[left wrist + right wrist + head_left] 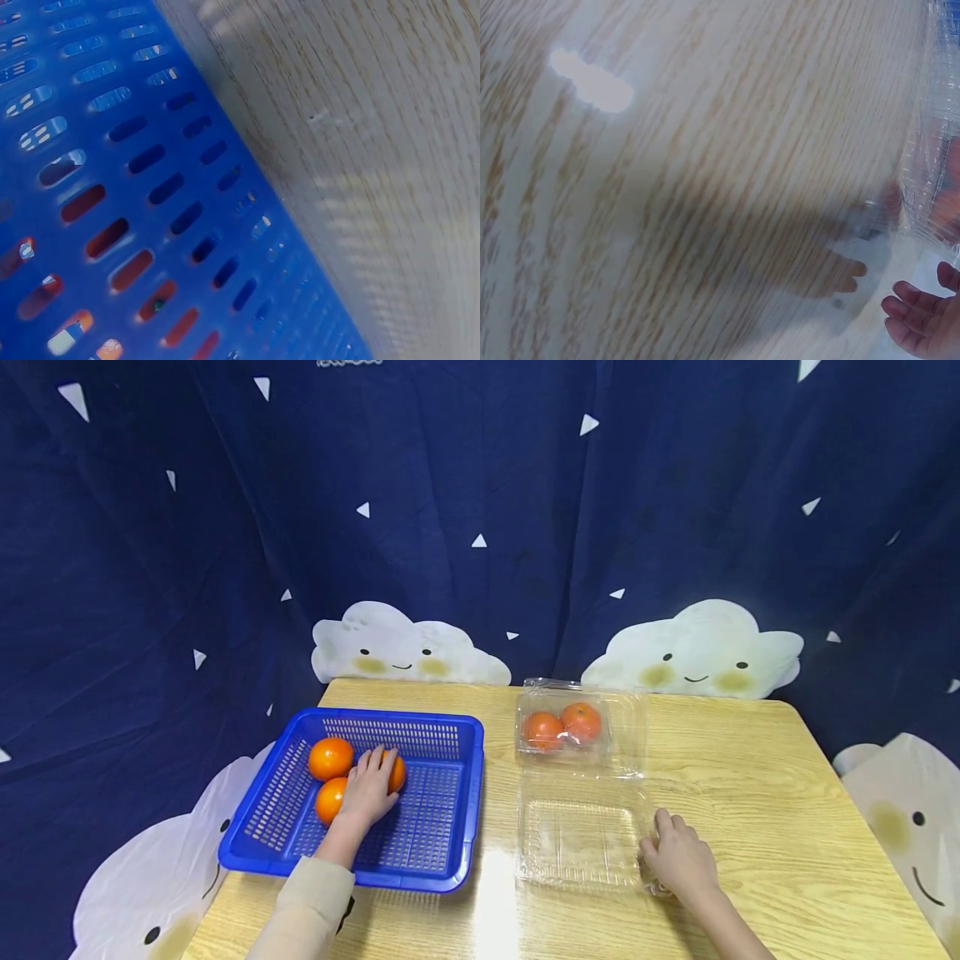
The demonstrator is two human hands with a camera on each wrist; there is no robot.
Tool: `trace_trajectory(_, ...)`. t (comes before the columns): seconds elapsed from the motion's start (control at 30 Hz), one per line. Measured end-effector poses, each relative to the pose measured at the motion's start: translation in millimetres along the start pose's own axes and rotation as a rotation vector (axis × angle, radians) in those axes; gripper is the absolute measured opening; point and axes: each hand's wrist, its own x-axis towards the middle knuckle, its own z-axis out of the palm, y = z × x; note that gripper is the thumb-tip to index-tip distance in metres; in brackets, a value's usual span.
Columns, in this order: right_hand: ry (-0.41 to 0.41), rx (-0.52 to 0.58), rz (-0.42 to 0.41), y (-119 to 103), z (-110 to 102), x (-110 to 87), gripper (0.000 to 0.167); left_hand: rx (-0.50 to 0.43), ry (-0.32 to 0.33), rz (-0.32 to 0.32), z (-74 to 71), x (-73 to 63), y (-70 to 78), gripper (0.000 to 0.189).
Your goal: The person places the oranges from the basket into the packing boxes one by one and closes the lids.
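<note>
My left hand (369,789) reaches into a blue plastic basket (476,793) and grips an orange (394,772) there, fingers over its top. Two more oranges lie beside that hand, one farther back (331,758) and one nearer (330,800). To the right, a clear plastic clamshell box (581,839) lies spread on the table. Behind its near tray, two redder round fruits (562,728) sit within clear plastic. My right hand (678,858) is at the near tray's right edge; in the right wrist view its fingers (915,319) are loosely bent, with a gap to the thumb.
The light wooden table (757,802) carries both basket and box. A dark blue curtain (480,510) with white triangles and cloud faces hangs just behind the table. In the left wrist view, the slotted basket wall (172,187) fills the left side.
</note>
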Motion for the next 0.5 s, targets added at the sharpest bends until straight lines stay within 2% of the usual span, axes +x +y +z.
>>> trace_trajectory(0.2,0.005,0.001,-0.001,1.0,1.7,0.7,0.021,0.038,0.024,0.019,3.2,1.1,-1.4,0.069)
trace_trajectory(0.5,-0.003,-0.01,0.013,0.5,0.4,0.2,0.022,0.033,0.054,0.036,2.9,0.5,-1.0,0.068)
